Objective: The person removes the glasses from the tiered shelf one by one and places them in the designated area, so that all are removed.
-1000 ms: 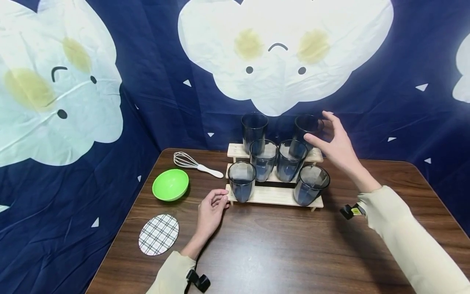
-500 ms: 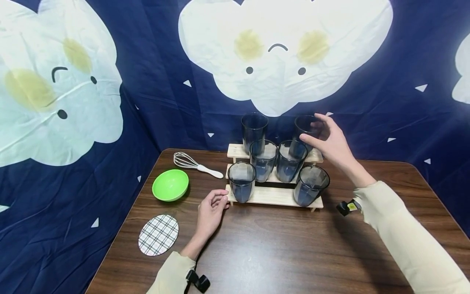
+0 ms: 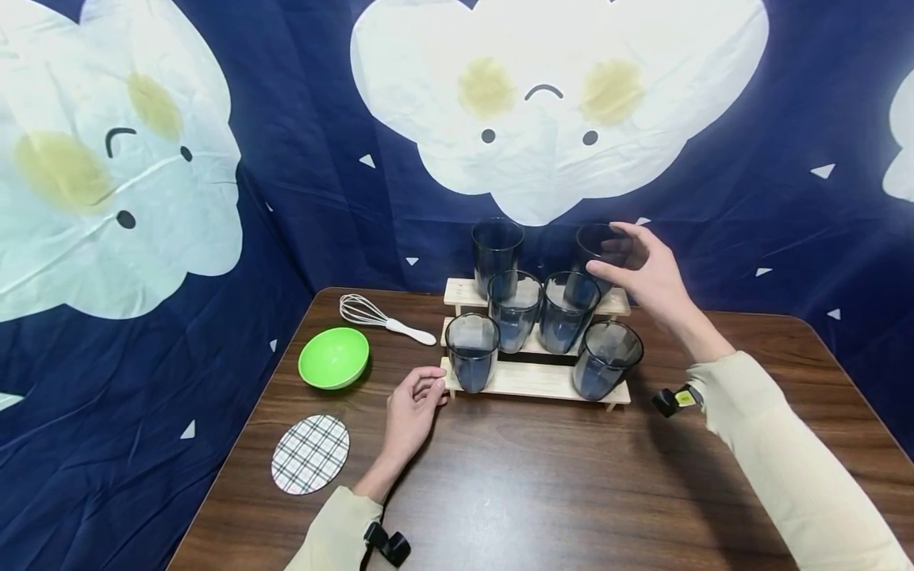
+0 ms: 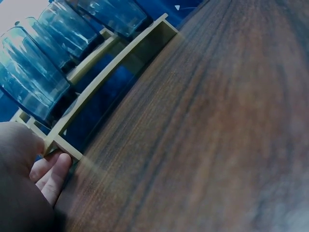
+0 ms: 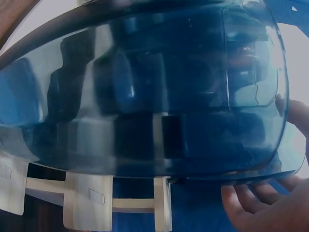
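Right grip (image 3: 653,274) curls thumb and fingers round the rear right glass (image 3: 593,247), which appears upright on the top step of the wooden rack (image 3: 528,379); firmness of contact cannot be told. Left grip (image 3: 412,404) holds the rack's front left corner, presumably to steady it. Five other glasses (image 3: 472,361) stand wide-narrow-wide over the steps, probably for finger room. Bowl (image 3: 333,358), whisk (image 3: 389,323) and plaid disc (image 3: 310,454) lie left on the tabletop (image 3: 543,484). Versus one second earlier: right grip sits closer about its glass; rack unmoved.
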A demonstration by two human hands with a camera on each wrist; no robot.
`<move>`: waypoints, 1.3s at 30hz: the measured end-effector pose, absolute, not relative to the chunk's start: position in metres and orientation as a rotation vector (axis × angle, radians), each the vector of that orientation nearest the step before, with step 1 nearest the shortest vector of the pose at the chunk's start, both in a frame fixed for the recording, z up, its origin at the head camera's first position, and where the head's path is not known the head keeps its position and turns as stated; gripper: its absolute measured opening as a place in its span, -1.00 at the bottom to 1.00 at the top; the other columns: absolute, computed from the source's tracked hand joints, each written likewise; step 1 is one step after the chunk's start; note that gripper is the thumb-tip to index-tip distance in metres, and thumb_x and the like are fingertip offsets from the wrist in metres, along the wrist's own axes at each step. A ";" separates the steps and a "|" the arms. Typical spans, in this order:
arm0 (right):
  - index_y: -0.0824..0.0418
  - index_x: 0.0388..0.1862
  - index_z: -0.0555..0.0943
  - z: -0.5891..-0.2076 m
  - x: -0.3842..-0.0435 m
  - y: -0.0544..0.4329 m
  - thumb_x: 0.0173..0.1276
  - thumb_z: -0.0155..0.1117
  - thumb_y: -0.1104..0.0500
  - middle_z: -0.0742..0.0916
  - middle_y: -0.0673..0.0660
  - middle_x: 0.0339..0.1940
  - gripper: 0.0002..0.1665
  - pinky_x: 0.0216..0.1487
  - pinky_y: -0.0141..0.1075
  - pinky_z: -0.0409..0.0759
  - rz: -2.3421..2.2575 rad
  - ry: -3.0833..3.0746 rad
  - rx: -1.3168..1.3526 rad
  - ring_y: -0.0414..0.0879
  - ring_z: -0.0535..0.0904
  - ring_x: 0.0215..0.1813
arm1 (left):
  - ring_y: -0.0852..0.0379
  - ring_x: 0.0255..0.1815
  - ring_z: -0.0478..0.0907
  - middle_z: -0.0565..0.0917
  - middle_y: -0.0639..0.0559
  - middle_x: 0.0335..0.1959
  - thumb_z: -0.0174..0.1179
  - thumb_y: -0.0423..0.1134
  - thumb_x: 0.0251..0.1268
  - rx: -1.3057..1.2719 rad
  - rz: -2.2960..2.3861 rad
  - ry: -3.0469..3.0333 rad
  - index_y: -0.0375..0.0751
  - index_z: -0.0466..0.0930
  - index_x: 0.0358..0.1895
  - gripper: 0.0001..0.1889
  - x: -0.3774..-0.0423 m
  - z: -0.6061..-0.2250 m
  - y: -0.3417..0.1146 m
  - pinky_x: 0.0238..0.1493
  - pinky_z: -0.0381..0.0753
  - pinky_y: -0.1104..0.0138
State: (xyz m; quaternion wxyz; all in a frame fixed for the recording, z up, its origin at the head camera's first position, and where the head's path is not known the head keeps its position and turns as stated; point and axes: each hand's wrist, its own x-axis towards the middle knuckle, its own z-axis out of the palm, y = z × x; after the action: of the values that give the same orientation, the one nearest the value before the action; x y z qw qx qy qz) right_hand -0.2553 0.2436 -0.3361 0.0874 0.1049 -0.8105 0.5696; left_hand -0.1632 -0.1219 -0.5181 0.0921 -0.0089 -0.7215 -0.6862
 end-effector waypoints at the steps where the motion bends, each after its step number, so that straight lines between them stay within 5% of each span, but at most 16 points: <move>1: 0.22 0.76 0.30 -0.337 -0.256 0.244 0.51 0.56 0.22 0.63 0.32 0.40 -0.04 0.07 -0.60 0.74 1.692 -2.409 0.304 -0.38 0.70 0.12 | 0.12 -0.16 0.82 0.83 -0.35 -0.11 0.29 -0.53 0.59 -0.027 -2.038 -2.143 -0.47 0.72 0.09 -0.85 -0.163 -0.518 -0.122 -0.09 0.93 0.38; 15: 0.14 0.64 0.52 -0.333 -0.256 0.239 0.38 0.70 0.02 0.76 0.31 0.32 -0.08 0.05 -0.61 0.65 1.459 -2.427 0.111 -0.41 0.67 0.02 | 0.10 -0.16 0.82 0.83 -0.34 -0.11 0.29 -0.52 0.59 -0.022 -2.033 -2.145 -0.46 0.72 0.08 -0.86 -0.163 -0.518 -0.121 -0.09 0.94 0.37; 25: 0.17 0.52 0.63 -0.326 -0.254 0.244 0.32 0.72 0.22 0.80 -0.10 0.01 -0.20 0.02 -0.59 0.71 1.549 -2.239 0.144 -0.35 0.73 -0.03 | 0.11 -0.17 0.82 0.83 -0.35 -0.12 0.29 -0.53 0.59 -0.037 -2.045 -2.140 -0.47 0.72 0.09 -0.85 -0.163 -0.518 -0.121 -0.10 0.94 0.38; 39: 0.13 0.41 0.71 -0.319 -0.242 0.259 0.24 0.72 0.31 0.83 -0.19 -0.10 -0.26 -0.07 -0.59 0.66 1.568 -2.069 0.107 -0.32 0.72 -0.09 | 0.09 -0.16 0.83 0.83 -0.36 -0.10 0.29 -0.53 0.59 -0.030 -2.035 -2.141 -0.48 0.72 0.09 -0.85 -0.162 -0.517 -0.122 -0.09 0.94 0.37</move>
State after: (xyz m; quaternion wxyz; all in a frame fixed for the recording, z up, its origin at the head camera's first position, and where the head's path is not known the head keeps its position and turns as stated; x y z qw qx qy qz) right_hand -0.2423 0.2590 -0.3187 0.2683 0.0398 -0.7670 0.5815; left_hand -0.1623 -0.1221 -0.5170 0.0937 -0.0103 -0.7216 -0.6859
